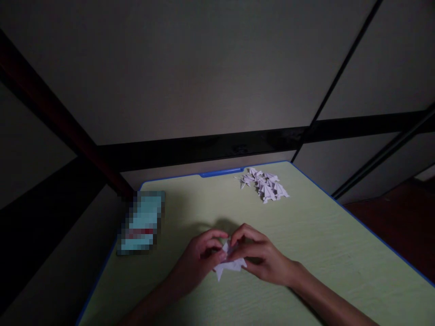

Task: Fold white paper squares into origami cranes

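Note:
Between my two hands, over the front middle of the table, is a small piece of folded white paper (234, 265) with pointed corners sticking out. My left hand (201, 254) pinches its left side, with the thumb on top of the paper. My right hand (260, 253) grips the upper right part, its fingers bent over the paper. The fingers hide part of the folds. Farther back to the right, a cluster of several small folded white paper figures (267, 184) lies on the table, apart from both hands.
The pale green table (322, 244) has a blue edge and a blue strip-like handle (221, 172) at the back. A blurred-out, phone-like flat object (142, 222) lies on the left side. Behind the table stand grey panels (204, 72) with a dark band.

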`<state>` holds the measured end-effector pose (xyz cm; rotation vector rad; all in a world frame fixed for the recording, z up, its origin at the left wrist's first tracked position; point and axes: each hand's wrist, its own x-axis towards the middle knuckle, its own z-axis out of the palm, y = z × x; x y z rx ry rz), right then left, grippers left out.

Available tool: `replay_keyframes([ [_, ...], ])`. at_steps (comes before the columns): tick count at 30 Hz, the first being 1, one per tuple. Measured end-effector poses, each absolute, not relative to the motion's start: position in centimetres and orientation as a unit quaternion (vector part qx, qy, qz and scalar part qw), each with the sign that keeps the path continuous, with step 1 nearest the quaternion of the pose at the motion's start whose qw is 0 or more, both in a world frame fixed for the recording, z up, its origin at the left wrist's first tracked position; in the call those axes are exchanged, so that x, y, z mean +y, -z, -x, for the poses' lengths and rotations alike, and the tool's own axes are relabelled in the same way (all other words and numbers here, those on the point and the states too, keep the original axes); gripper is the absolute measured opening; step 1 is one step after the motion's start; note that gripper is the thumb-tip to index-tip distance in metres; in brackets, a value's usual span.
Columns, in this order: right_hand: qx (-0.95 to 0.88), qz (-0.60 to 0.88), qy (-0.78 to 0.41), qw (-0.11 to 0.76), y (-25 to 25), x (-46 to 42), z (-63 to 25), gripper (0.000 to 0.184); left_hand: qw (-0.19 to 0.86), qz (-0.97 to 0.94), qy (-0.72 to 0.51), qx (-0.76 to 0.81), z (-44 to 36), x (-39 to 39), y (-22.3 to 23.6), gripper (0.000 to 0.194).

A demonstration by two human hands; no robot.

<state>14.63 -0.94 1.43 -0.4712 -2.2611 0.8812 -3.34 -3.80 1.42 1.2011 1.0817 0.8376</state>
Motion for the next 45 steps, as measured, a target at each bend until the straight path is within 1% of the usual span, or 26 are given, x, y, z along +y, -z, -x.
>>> replay_keyframes([
  [3, -0.878, 0.182, -0.306, 0.319, -1.2, -1.0, -14.8, 0.018, 0.627, -0.517, -0.354, 0.463, 3.4, -3.9, -1.8, 0.032],
  [6, -0.887, 0.193, -0.299, 0.296, -1.2, -1.0, -14.9, 0.021, 0.641, -0.487, -0.337, 0.487, 3.3, -3.9, -2.0, 0.033],
  [9, -0.896, 0.206, -0.290, 0.266, -1.2, -1.1, -14.8, 0.022, 0.643, -0.480, -0.326, 0.501, 3.2, -3.9, -2.0, 0.026],
  [11, -0.898, 0.209, -0.286, 0.262, -1.2, -1.1, -14.8, 0.017, 0.641, -0.477, -0.330, 0.503, 3.1, -4.0, -1.8, 0.021],
  [14, -0.887, 0.207, -0.296, 0.288, -1.1, -1.1, -14.8, 0.010, 0.639, -0.469, -0.340, 0.507, 3.0, -4.0, -1.4, 0.017],
  [19, -0.857, 0.194, -0.322, 0.352, -1.0, -1.1, -14.8, 0.005, 0.658, -0.466, -0.349, 0.477, 3.2, -3.9, -0.8, 0.016],
  [23, -0.860, 0.152, -0.313, 0.372, -0.9, -1.0, -14.8, 0.017, 0.689, -0.451, -0.365, 0.435, 3.2, -3.8, -0.5, 0.020],
  [28, -0.896, 0.118, -0.274, 0.329, -1.2, -0.8, -14.9, 0.025, 0.717, -0.457, -0.359, 0.386, 3.4, -3.7, -0.1, 0.032],
  [29, -0.895, 0.122, -0.285, 0.320, -1.3, -0.8, -14.9, 0.025, 0.715, -0.461, -0.359, 0.385, 3.4, -3.6, -0.1, 0.032],
  [31, -0.863, 0.160, -0.344, 0.334, -1.5, -1.0, -14.7, 0.027, 0.684, -0.471, -0.373, 0.413, 3.5, -3.6, -0.3, 0.030],
  [34, -0.713, 0.256, -0.507, 0.411, -1.2, -1.4, -13.9, 0.019, 0.585, -0.502, -0.408, 0.490, 3.4, -3.6, -0.9, 0.027],
  [35, -0.651, 0.279, -0.567, 0.421, -0.9, -1.5, -13.6, 0.018, 0.550, -0.513, -0.417, 0.510, 3.3, -3.7, -1.1, 0.025],
  [36, -0.589, 0.300, -0.617, 0.426, -0.7, -1.6, -13.1, 0.020, 0.519, -0.522, -0.427, 0.525, 3.2, -3.7, -1.3, 0.024],
  [38, -0.510, 0.317, -0.679, 0.421, -0.1, -1.8, -12.3, 0.029, 0.476, -0.534, -0.441, 0.542, 3.0, -4.0, -1.6, 0.023],
  [41, -0.484, 0.337, -0.692, 0.417, 0.4, -2.0, -11.5, 0.028, 0.461, -0.535, -0.448, 0.548, 2.6, -4.3, -1.5, 0.027],
  [45, -0.488, 0.381, -0.668, 0.414, 0.3, -2.1, -11.4, 0.026, 0.490, -0.514, -0.452, 0.540, 2.1, -4.5, -0.9, 0.049],
])
